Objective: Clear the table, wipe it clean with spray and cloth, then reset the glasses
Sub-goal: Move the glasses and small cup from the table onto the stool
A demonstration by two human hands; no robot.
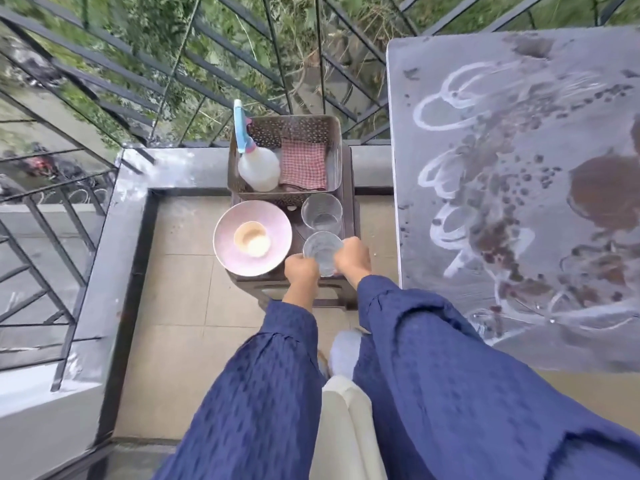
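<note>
Fingers [346, 245] of left hand [301, 271] and right hand [351, 259] clenched around one clear glass [322, 252], gripping from both sides, at near edge of small surface [297, 233], beside second glass [321, 213] and pink plate [252, 237].

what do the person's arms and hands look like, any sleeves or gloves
Loose dark blue left sleeve and right sleeve, finely patterned, gathered at cuffs above the wrists. Left hand and right hand are bare, no gloves.
</note>
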